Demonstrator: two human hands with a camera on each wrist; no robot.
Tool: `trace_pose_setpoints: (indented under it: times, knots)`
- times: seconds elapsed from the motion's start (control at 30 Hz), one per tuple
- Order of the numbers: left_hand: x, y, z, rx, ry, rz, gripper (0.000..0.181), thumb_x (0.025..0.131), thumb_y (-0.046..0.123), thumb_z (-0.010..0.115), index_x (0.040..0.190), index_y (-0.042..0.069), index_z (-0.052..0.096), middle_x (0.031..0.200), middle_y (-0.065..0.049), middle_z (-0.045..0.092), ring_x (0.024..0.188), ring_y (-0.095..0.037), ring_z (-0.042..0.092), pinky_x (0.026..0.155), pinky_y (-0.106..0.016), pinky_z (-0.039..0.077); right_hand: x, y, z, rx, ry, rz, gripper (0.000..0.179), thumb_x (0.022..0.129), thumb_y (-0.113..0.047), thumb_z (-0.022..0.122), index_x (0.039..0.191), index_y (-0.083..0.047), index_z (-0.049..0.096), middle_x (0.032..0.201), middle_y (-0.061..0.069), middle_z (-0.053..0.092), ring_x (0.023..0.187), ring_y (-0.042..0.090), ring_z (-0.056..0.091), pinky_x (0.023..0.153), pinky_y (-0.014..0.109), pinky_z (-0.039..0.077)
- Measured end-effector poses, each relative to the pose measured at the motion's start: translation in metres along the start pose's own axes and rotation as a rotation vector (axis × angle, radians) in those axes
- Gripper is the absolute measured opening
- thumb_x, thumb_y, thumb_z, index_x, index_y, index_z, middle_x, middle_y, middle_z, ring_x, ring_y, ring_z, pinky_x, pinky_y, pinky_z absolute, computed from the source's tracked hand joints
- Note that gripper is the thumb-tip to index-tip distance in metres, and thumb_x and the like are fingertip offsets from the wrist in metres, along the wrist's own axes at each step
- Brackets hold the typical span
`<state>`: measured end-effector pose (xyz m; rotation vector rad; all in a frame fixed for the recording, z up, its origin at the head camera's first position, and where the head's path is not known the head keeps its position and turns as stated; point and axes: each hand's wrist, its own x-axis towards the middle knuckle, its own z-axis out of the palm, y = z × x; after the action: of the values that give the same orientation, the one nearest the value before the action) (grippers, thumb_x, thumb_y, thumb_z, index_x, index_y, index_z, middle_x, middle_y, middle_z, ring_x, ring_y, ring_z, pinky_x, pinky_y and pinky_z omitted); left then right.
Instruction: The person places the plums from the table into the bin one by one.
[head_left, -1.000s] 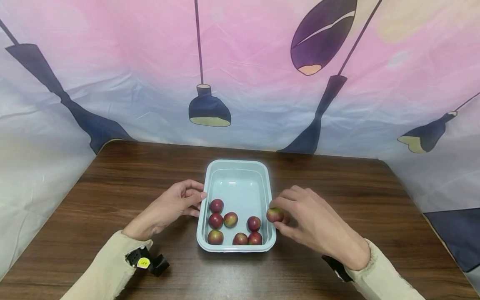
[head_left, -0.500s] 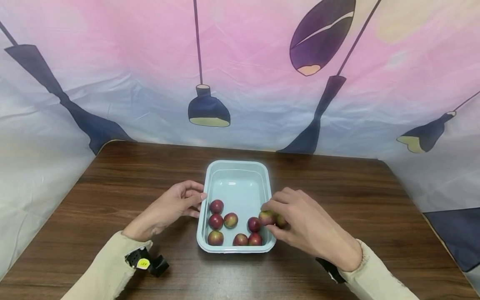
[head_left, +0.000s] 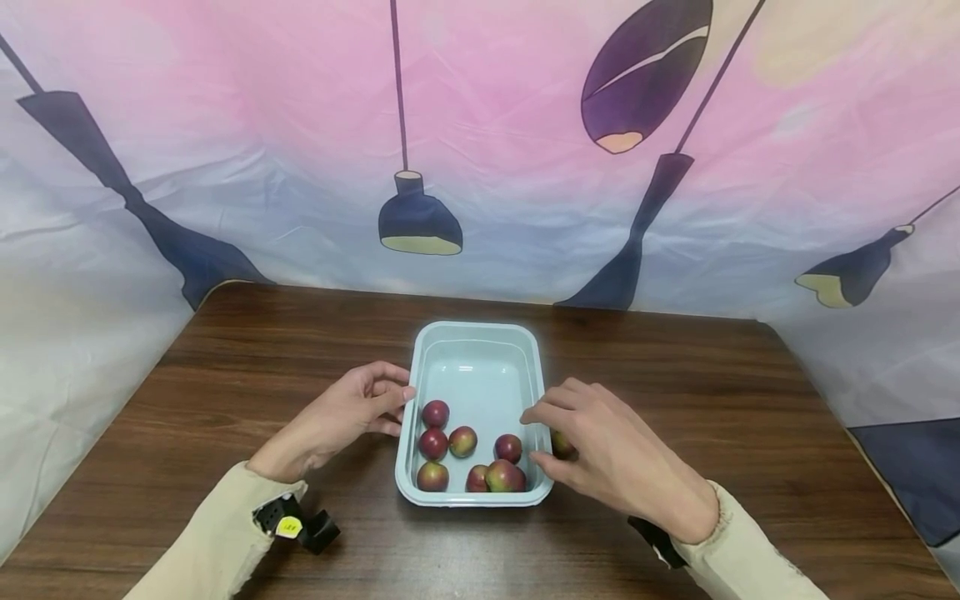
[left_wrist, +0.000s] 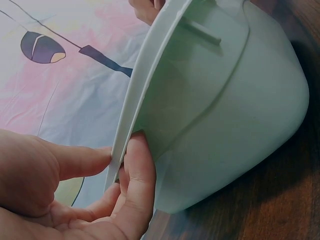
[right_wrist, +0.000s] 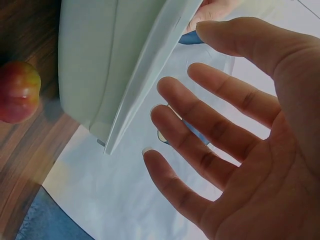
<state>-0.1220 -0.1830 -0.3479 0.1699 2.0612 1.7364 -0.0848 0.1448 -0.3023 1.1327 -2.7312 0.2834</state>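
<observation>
A pale blue-green plastic tub (head_left: 480, 333) stands on the table with several red and green plums (head_left: 462, 442) in its near half. One larger-looking plum (head_left: 506, 477) is in the near right corner, overlapping others; whether it rests on them cannot be told. My left hand (head_left: 348, 417) pinches the tub's left rim (left_wrist: 142, 85), thumb over it and fingers beneath. Over the right rim, my right hand (head_left: 611, 442) has its fingers spread, holding nothing. Below that hand, outside the tub, another plum (right_wrist: 19, 92) lies on the wood, mostly hidden in the head view.
The brown wooden table (head_left: 300, 333) runs back to a hanging printed cloth (head_left: 510, 125) with lamp pictures. A black wrist strap device (head_left: 296, 521) with a yellow label sits at the left cuff.
My right hand moved left over the rim with a plum, then let it go into the tub's near right corner. The left hand keeps its hold on the rim.
</observation>
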Motion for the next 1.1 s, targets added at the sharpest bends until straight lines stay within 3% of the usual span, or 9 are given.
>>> trace_pose_setpoints:
  times: [0.4,0.57,1.1]
  knots:
    - [0.000,0.000,0.000,-0.001,-0.002,0.001,0.044,0.107,0.020,0.054,0.139,-0.008,0.043,0.120,-0.026,0.067,0.097,-0.018,0.071,0.084,-0.031,0.065,-0.008,0.010,-0.002,0.005,0.001,0.071,0.033,0.082,-0.031,0.086,0.112,-0.022,0.073,0.100,-0.012,0.070,0.091,0.005,0.054,0.082,0.030,0.054]
    - [-0.001,0.000,0.000,0.001,0.000,-0.004,0.044,0.107,0.020,0.053,0.139,-0.008,0.043,0.120,-0.026,0.067,0.096,-0.018,0.070,0.084,-0.030,0.065,-0.012,0.016,-0.002,0.011,0.004,0.092,0.032,0.083,-0.030,0.085,0.113,-0.025,0.073,0.105,-0.014,0.071,0.098,0.005,0.059,0.085,0.030,0.057]
    - [0.000,0.000,0.000,-0.011,0.000,0.000,0.043,0.107,0.019,0.053,0.139,-0.008,0.043,0.119,-0.025,0.067,0.097,-0.017,0.070,0.084,-0.031,0.065,-0.022,0.030,0.007,-0.017,0.025,0.111,0.029,0.082,-0.029,0.086,0.107,-0.026,0.073,0.106,-0.014,0.070,0.100,0.008,0.062,0.086,0.031,0.059]
